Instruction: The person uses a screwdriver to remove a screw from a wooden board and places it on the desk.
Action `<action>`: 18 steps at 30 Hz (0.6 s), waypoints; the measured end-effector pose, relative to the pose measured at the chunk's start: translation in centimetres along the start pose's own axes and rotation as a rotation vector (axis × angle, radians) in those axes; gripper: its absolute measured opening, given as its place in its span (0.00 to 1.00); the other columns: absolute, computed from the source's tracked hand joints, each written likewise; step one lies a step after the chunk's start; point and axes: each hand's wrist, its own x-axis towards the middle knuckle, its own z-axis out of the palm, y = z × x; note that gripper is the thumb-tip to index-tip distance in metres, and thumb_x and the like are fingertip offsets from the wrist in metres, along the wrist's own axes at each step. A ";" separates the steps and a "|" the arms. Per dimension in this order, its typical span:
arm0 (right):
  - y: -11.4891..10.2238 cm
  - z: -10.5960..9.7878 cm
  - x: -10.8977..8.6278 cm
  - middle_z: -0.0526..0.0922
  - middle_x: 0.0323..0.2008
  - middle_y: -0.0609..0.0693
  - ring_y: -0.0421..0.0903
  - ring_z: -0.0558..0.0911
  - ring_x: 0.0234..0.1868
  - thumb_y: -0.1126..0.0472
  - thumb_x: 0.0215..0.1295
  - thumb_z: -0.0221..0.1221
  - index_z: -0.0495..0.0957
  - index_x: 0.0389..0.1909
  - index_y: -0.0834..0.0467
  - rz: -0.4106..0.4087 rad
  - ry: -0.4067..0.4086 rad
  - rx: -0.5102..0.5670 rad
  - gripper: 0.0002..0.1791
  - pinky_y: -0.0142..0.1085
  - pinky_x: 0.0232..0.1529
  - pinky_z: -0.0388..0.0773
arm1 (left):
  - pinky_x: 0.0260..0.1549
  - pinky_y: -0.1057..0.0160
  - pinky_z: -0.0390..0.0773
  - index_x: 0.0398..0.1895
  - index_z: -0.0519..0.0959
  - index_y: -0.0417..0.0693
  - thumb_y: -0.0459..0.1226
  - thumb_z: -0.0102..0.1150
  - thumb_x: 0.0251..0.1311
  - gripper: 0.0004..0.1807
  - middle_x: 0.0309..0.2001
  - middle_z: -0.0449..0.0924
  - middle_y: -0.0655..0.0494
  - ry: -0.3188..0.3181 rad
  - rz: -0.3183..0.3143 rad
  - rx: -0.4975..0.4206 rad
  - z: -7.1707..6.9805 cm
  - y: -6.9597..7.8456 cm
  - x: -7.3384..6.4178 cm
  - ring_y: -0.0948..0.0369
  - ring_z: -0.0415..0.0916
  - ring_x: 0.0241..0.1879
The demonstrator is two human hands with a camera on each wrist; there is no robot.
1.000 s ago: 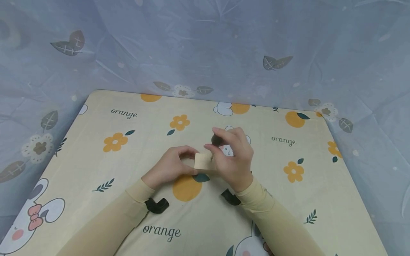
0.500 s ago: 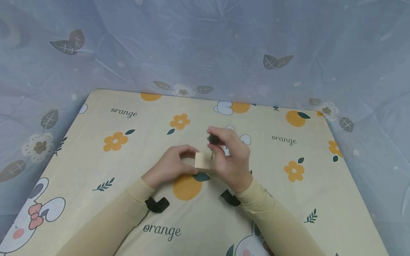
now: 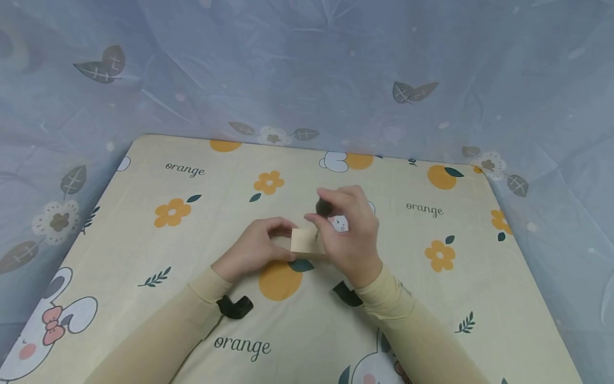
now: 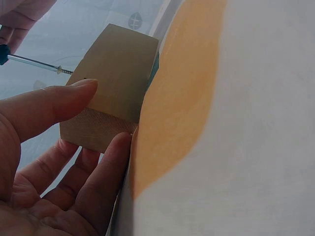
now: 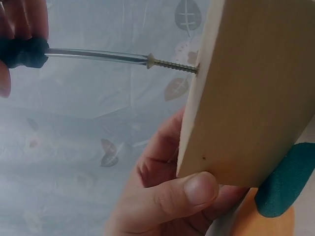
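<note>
A pale wooden block (image 3: 304, 241) stands on the cloth-covered table, and my left hand (image 3: 256, 248) grips its left end between thumb and fingers. From the block's top face sticks a screw (image 5: 172, 66), upright, with most of its thread showing. The tip of a screwdriver (image 5: 98, 55) sits on the screw's head. My right hand (image 3: 352, 234) pinches the dark handle (image 3: 323, 207) between thumb and fingers, above the block. In the left wrist view, the screwdriver shaft (image 4: 34, 62) and screw also appear beyond my thumb. The right hand hides the block's right end in the head view.
A cream tablecloth (image 3: 216, 202) printed with oranges, flowers and rabbits covers the table. Behind and beside it hangs a blue-grey curtain (image 3: 288, 69) with leaf prints. Black wrist pieces (image 3: 235, 308) show by both sleeves.
My right hand and its fingers shift slightly left, then back right, around the screwdriver handle. The left hand and the block stay in place.
</note>
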 end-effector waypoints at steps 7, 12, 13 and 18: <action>-0.1 -0.2 0.1 0.83 0.37 0.58 0.49 0.86 0.38 0.76 0.58 0.74 0.84 0.55 0.66 -0.001 -0.002 -0.026 0.22 0.35 0.40 0.89 | 0.68 0.47 0.77 0.56 0.86 0.59 0.38 0.82 0.53 0.25 0.53 0.90 0.63 0.003 -0.012 -0.006 0.0 0.0 0.0 0.60 0.84 0.57; -0.3 -0.1 0.1 0.87 0.40 0.59 0.48 0.86 0.38 0.79 0.60 0.70 0.83 0.56 0.67 0.020 -0.017 -0.007 0.22 0.35 0.43 0.90 | 0.68 0.48 0.77 0.55 0.86 0.59 0.37 0.82 0.52 0.26 0.52 0.90 0.63 0.003 -0.011 -0.011 0.0 -0.1 0.1 0.60 0.84 0.57; -0.3 -0.2 0.1 0.88 0.42 0.59 0.49 0.87 0.39 0.79 0.61 0.69 0.83 0.56 0.67 0.025 -0.024 -0.007 0.22 0.35 0.44 0.90 | 0.68 0.48 0.77 0.55 0.86 0.59 0.37 0.82 0.52 0.26 0.52 0.90 0.63 0.003 -0.009 -0.011 0.0 -0.1 0.1 0.60 0.84 0.57; -0.5 -0.3 0.2 0.89 0.48 0.60 0.50 0.89 0.42 0.79 0.65 0.65 0.81 0.60 0.66 0.050 -0.072 -0.019 0.22 0.38 0.46 0.90 | 0.67 0.48 0.77 0.56 0.86 0.58 0.38 0.82 0.52 0.26 0.52 0.90 0.63 0.003 -0.004 -0.003 0.0 -0.1 0.1 0.59 0.84 0.57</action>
